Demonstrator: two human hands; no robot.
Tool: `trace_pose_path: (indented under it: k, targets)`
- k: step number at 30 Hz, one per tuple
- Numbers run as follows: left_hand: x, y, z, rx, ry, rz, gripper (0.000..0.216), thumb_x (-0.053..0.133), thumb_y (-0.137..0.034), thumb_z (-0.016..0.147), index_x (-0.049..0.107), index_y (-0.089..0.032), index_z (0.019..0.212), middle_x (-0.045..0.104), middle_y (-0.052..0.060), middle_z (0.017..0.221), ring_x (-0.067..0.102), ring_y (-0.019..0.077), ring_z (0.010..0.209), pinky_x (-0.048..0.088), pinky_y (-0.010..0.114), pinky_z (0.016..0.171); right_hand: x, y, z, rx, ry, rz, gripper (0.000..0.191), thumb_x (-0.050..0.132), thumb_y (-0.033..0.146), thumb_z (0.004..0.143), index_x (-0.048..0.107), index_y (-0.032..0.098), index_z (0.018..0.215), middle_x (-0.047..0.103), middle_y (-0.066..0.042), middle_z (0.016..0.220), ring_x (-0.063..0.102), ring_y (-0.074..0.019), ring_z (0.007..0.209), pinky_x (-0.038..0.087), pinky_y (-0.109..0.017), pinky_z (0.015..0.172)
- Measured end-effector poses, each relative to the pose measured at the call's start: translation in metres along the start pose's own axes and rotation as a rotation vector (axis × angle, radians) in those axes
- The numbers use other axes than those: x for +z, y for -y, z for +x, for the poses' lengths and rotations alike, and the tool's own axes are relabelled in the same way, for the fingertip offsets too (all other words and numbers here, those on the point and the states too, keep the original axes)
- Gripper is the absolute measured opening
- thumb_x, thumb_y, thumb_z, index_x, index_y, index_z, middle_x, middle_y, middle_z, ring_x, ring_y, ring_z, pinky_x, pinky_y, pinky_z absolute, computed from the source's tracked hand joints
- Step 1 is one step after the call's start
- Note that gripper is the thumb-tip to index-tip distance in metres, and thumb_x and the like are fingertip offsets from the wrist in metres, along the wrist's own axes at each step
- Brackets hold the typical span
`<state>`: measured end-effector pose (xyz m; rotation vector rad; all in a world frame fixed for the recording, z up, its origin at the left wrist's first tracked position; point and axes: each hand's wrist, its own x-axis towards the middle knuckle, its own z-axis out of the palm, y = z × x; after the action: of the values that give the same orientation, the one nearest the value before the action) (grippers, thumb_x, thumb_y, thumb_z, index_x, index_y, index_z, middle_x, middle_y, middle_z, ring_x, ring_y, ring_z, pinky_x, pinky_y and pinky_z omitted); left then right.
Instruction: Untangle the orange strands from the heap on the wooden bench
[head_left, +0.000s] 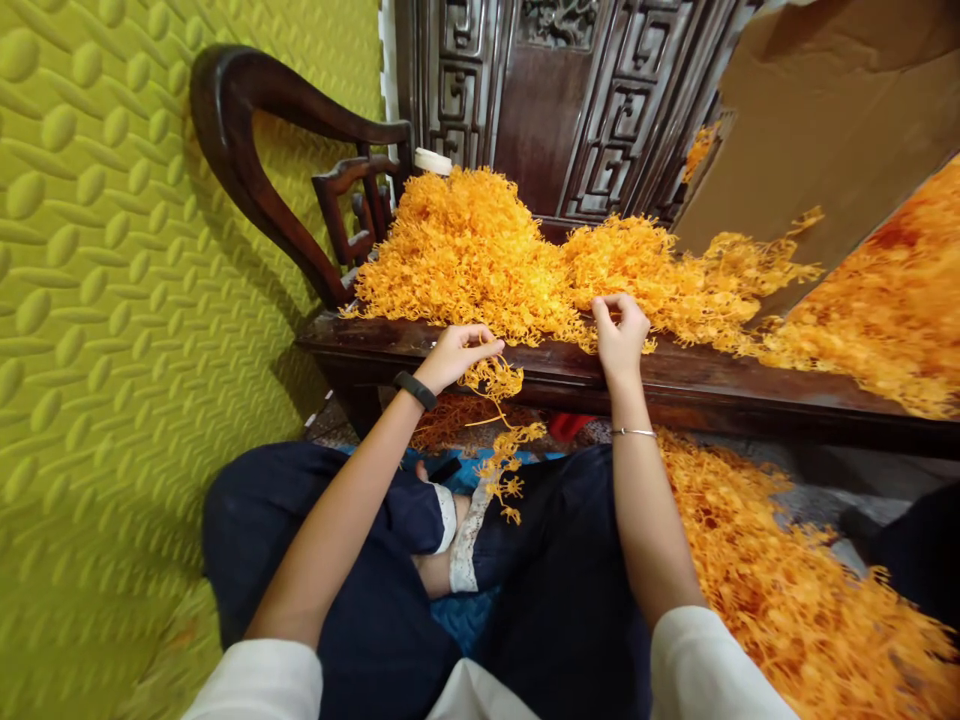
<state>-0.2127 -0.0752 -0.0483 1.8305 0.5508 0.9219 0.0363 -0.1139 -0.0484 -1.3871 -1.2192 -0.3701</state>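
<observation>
My left hand (463, 354), with a dark band on its wrist, is pinched on a strand of small orange branched pieces (510, 445). The strand hangs past the bench edge, over my lap. My right hand (621, 328), a thin bangle at its wrist, has thumb and forefinger pressed together at the front of the orange heap (465, 250). What its fingertips hold, if anything, is too small to make out. The frilly, plastic-looking orange pieces are heaped along the dark wooden bench (555, 362).
A curved wooden armrest (247, 90) rises at left beside a yellow-green padded wall (90, 300). Cardboard (817, 120) stands at right, near more orange pieces (892, 290). Another orange pile (795, 560) lies on the floor. A white round object (433, 161) sits behind the heap.
</observation>
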Motion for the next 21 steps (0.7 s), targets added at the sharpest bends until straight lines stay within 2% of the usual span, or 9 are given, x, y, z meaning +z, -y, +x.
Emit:
trace_pose_path:
  k: [6, 13, 21]
  targets:
    - [-0.005, -0.003, -0.008, -0.010, 0.022, -0.060, 0.024, 0.065, -0.038, 0.074, 0.064, -0.014, 0.071, 0.065, 0.002, 0.073, 0.057, 0.0117, 0.070, 0.041, 0.025, 0.071, -0.002, 0.003, -0.003, 0.018, 0.019, 0.043, 0.021, 0.053, 0.034, 0.081, 0.055, 0.018, 0.068, 0.057, -0.001, 0.068, 0.053, -0.0154, 0.065, 0.041, -0.029, 0.064]
    - [-0.010, -0.003, -0.015, 0.038, 0.085, -0.108, 0.019, 0.062, -0.034, 0.079, 0.066, -0.016, 0.081, 0.067, 0.005, 0.090, 0.059, 0.0156, 0.089, 0.042, 0.028, 0.085, -0.004, 0.005, -0.006, 0.065, 0.059, 0.081, 0.019, 0.056, 0.035, 0.080, 0.060, 0.018, 0.072, 0.060, -0.001, 0.071, 0.055, -0.0155, 0.069, 0.043, -0.029, 0.068]
    - [-0.011, 0.003, -0.018, 0.048, 0.098, -0.187, 0.020, 0.059, -0.035, 0.082, 0.067, -0.018, 0.085, 0.067, 0.006, 0.094, 0.060, 0.0163, 0.091, 0.044, 0.027, 0.081, -0.008, 0.004, -0.010, 0.136, 0.114, 0.129, 0.018, 0.059, 0.036, 0.079, 0.064, 0.019, 0.077, 0.065, -0.002, 0.076, 0.061, -0.0181, 0.077, 0.046, -0.032, 0.075]
